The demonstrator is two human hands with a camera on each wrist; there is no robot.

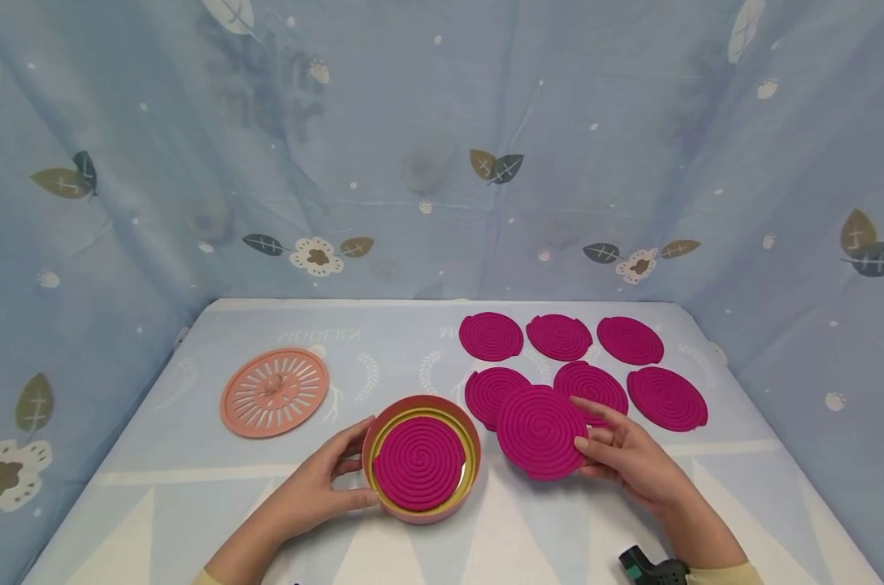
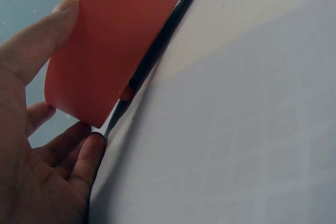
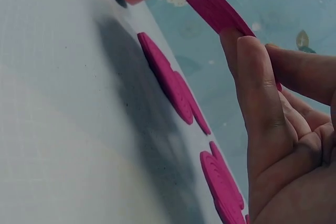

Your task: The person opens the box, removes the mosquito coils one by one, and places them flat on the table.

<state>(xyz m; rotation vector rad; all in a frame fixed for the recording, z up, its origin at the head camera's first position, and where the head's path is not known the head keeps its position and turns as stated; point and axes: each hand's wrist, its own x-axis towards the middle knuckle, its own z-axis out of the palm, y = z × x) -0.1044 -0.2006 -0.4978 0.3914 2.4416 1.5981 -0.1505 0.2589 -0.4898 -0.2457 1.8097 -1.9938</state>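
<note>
My left hand [image 1: 325,479] holds the side of a round coral-coloured container [image 1: 474,455], its thumb and fingers spread round the wall. In the left wrist view the container's side [image 2: 105,40] shows with the thumb against it. Inside the container, within a yellow inner ring, lies a magenta spiral mosquito coil [image 1: 420,463]. My right hand [image 1: 632,459] pinches another magenta mosquito coil [image 1: 540,431] by its right edge, tilted above the table to the right of the container. The right wrist view shows this coil [image 3: 210,1] between thumb and fingers.
Several more magenta coils lie in two rows at the back right, such as a far one [image 1: 490,336] and a near one [image 1: 667,398]. A slotted coral lid [image 1: 275,392] with a knob lies on the left. A patterned blue curtain [image 1: 413,122] stands behind the table.
</note>
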